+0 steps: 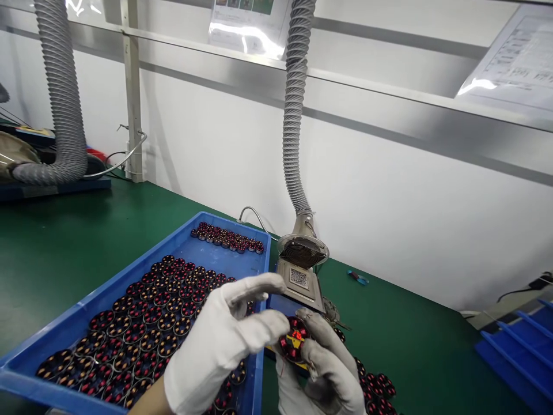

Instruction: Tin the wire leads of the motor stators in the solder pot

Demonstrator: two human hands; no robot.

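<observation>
Coil-wound stator ring [287, 348]: small, round, black-rimmed, dark red windings running around the inside. It is facing the viewer, partly hidden, with the gloved right hand [326, 360] gripping its right side by the fingers. Yellow and red-lit digits are showing at its middle. The gloved left hand's [242, 325] fingertip is reaching its upper-left edge; contact unclear.

Left hand [216, 340] gloved, loosely parted; right hand [330, 369] gloved, curled inward.
</observation>
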